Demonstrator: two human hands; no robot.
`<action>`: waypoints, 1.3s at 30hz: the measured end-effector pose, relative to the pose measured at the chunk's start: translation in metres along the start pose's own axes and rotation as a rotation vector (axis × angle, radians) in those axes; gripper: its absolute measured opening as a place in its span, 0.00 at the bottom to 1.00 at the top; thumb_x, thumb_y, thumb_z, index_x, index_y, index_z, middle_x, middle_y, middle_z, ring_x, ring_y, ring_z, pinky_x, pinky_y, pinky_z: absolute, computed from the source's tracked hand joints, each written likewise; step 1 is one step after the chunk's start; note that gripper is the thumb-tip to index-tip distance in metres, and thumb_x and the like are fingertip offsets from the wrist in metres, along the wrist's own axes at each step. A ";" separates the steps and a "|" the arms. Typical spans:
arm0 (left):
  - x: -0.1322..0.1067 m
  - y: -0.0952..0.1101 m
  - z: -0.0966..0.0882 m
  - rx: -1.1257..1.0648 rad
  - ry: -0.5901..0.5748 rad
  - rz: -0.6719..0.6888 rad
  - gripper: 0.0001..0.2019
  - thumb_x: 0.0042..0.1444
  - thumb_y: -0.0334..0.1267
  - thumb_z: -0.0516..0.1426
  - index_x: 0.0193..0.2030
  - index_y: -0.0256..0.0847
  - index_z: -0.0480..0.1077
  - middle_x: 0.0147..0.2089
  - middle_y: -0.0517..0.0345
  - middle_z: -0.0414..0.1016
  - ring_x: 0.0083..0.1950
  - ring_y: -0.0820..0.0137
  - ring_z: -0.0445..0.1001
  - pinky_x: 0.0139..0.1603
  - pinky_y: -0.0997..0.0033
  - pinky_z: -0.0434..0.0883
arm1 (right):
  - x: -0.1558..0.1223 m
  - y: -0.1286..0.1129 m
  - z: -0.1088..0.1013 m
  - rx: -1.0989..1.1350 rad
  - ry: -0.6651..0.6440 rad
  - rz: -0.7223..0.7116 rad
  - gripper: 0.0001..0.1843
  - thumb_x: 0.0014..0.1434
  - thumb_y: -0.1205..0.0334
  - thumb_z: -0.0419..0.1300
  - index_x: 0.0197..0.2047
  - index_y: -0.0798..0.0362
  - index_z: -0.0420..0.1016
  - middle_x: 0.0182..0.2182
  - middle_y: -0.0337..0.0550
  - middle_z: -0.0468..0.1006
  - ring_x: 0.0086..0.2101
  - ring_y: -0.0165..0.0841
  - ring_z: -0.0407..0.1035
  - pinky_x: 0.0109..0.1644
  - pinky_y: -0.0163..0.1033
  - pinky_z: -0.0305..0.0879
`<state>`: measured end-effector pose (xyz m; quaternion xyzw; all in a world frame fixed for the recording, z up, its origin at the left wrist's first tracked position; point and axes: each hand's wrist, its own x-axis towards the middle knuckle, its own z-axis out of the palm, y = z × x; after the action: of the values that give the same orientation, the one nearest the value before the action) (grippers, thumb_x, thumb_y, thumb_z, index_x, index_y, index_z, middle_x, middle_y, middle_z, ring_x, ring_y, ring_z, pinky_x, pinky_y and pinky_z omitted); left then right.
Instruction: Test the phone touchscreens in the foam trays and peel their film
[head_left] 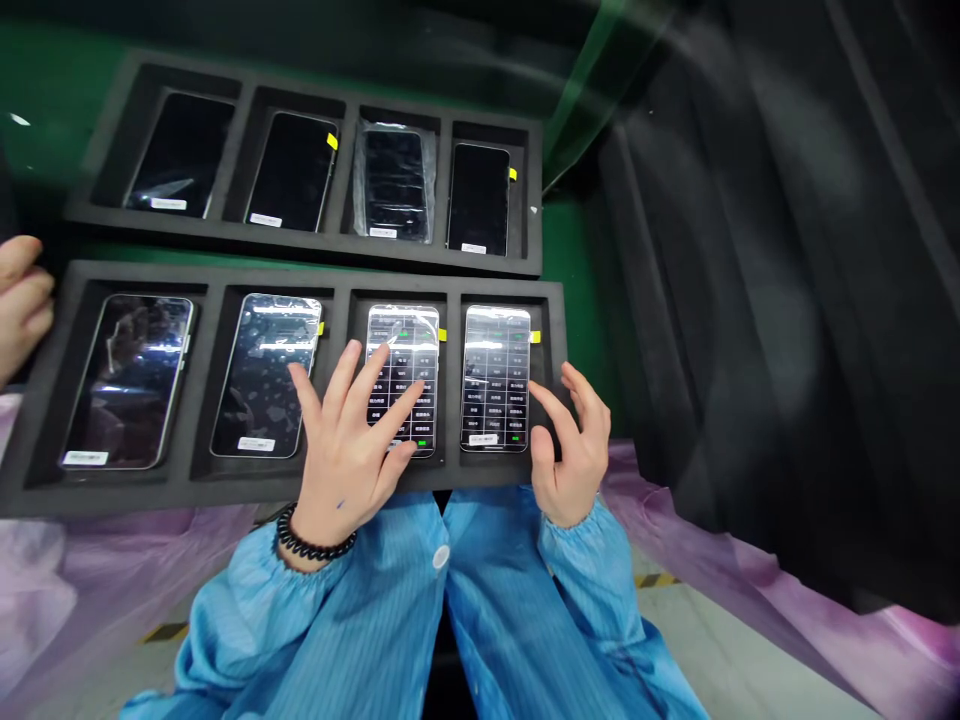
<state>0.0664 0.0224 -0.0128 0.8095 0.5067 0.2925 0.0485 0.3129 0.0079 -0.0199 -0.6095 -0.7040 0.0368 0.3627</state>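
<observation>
My left hand (352, 430) is spread, its fingers over a lit smartphone (381, 400) in the third compartment of the near black foam tray (454, 478). Its index fingertip reaches the screen; I cannot tell whether it presses. My right hand (574, 445) is curved, fingers apart, with the index fingertip at the right edge of the lit phone (495, 375) in the fourth compartment. Both lit screens show a grid of labelled cells with green marks. A dark-screened phone (259, 380) lies left of my left hand, and another dark phone (127, 385) fills the leftmost compartment.
Behind stands a second foam tray (300, 240) with dark phones, one in clear wrapping (395, 180). Yellow tabs (535, 337) stick out from several phones. Another person's hand (22, 300) is at the left edge. Black curtain-like material (735, 300) hangs on the right.
</observation>
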 end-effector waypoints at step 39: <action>-0.006 -0.145 -0.086 0.239 0.119 -0.561 0.30 0.69 0.49 0.43 0.72 0.34 0.55 0.75 0.40 0.55 0.75 0.38 0.51 0.73 0.27 0.48 | -0.022 -0.070 0.024 0.199 -0.155 -0.243 0.17 0.67 0.66 0.53 0.56 0.46 0.75 0.47 0.43 0.82 0.49 0.36 0.74 0.57 0.47 0.69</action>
<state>-0.0953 0.0682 0.0007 0.6196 0.7431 0.2529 0.0023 0.2412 -0.0199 -0.0131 -0.4762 -0.7914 0.1089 0.3676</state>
